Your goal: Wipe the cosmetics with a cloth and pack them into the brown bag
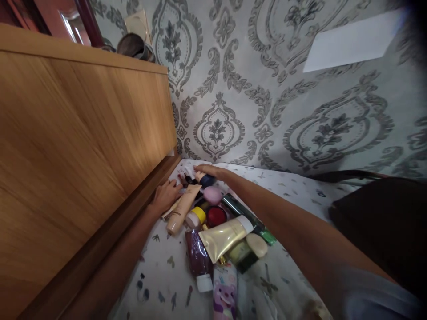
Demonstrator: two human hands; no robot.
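Observation:
Cosmetics lie in a pile on a white patterned cloth (156, 266). My left hand (167, 194) is at the pile's left edge, beside a beige tube (183, 211), its fingers apart. My right hand (206, 170) reaches round the far side, next to a dark blue-capped bottle (207, 179); its fingers are partly hidden. Between my arms are a pink egg-shaped sponge (212, 195), a yellow-lidded jar (196, 216), a red round case (216, 216), a gold tube (227, 238), a purple bottle (198, 253) and a cartoon-bear tube (224, 291).
A wooden cabinet (86, 115) rises along the left, with a dark round object (130, 45) on top. Patterned wallpaper (218, 126) covers the wall behind. A black bag (376, 218) sits at the right.

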